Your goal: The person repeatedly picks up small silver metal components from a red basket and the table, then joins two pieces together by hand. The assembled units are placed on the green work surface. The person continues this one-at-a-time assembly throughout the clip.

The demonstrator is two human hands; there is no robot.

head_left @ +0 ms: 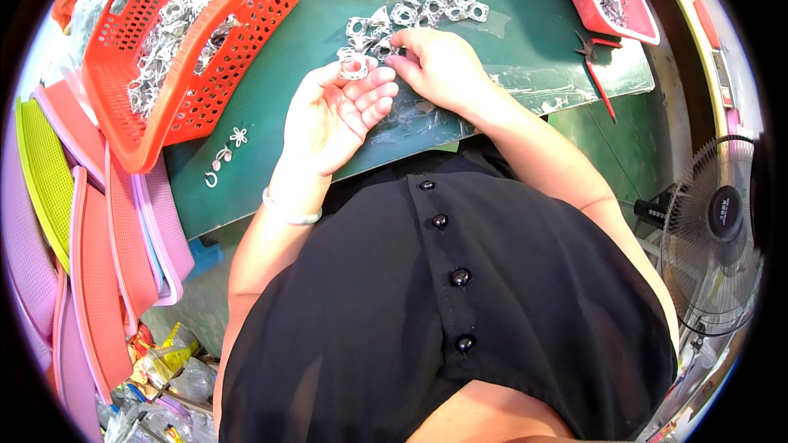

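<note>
My left hand (pixel 338 115) is palm up over the green tabletop, its thumb and forefinger pinching a small silver metal ring-shaped casting (pixel 354 66). The other fingers curl loosely below it. Just to the right, my right hand (pixel 443 70) reaches to the near end of a loose heap of similar silver castings (pixel 405 13). Its thumb and forefinger close about another silver casting (pixel 383 49) there; the far fingers are tucked out of sight.
A red perforated basket (pixel 238 49) full of metal pieces stands at the left, a pink basket (pixel 640 31) at the far right. Red-handled cutters (pixel 599 82) lie near the table's right edge. Several small parts (pixel 223 154) lie left. Stacked colored baskets (pixel 90 279) and a fan (pixel 710 234) flank the table.
</note>
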